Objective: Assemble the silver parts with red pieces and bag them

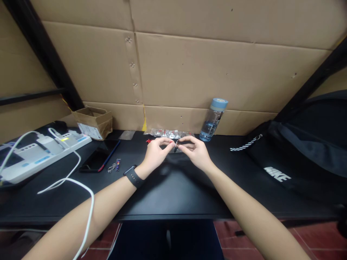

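Note:
My left hand [157, 153] and my right hand [197, 153] meet over the middle of the black table [168, 198]. Between their fingertips is a small dark, thin piece with a light edge [176, 146]; its kind is too small to make out. Both hands pinch it, thumbs against forefingers. Just behind the fingers lie clear plastic packets [173, 134] with red bits in them. A small red item [148, 141] sits beside my left hand. A dark watch [133, 176] is on my left wrist.
At left are a white power strip [46, 155] with cables, a cardboard box [94, 121], a phone [100, 156] and a keychain [115, 165]. A water bottle [213, 120] stands behind my right hand. A black backpack [298, 159] fills the right side.

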A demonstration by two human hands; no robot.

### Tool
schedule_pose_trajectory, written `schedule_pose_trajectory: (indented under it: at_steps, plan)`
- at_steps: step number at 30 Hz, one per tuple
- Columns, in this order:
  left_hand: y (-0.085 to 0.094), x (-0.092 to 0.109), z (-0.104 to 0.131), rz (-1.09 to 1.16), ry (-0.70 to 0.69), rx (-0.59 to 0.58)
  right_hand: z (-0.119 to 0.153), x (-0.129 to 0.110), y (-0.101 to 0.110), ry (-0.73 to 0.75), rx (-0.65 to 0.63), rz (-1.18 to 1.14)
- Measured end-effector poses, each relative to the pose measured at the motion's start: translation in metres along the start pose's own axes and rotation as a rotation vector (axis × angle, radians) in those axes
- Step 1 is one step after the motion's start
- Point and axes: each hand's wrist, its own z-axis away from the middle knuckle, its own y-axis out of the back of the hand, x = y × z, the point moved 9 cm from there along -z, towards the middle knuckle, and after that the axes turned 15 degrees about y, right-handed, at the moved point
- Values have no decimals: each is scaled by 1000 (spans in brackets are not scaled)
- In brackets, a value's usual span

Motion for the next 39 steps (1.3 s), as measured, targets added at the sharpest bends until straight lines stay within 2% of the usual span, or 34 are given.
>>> schedule_pose_trajectory:
  at_steps: [11, 20, 23, 27, 30, 33, 36, 39]
  plan:
    - [2, 0, -1, 7, -1, 36, 5, 6, -16, -75, -30, -194]
    - [4, 0, 1, -68, -4, 64, 5, 10, -16, -63, -18, -202]
    - [4, 7, 4, -108, -61, 63, 5, 10, -14, -58, -5, -159]
    - [4, 27, 8, -262, -230, 61, 0, 7, 0, -36, 41, -101]
    - [-1, 24, 4, -406, -285, -19, -8, 1, 26, 14, 111, -17]
    - [-16, 1, 1, -573, -298, -207, -15, -2, 52, 34, 157, 72]
    - [-31, -21, 3, -690, -284, -403, -18, 0, 69, 14, 150, 152]
    - [-40, -22, 13, -692, -306, -543, -19, 2, 77, -13, 86, 251]
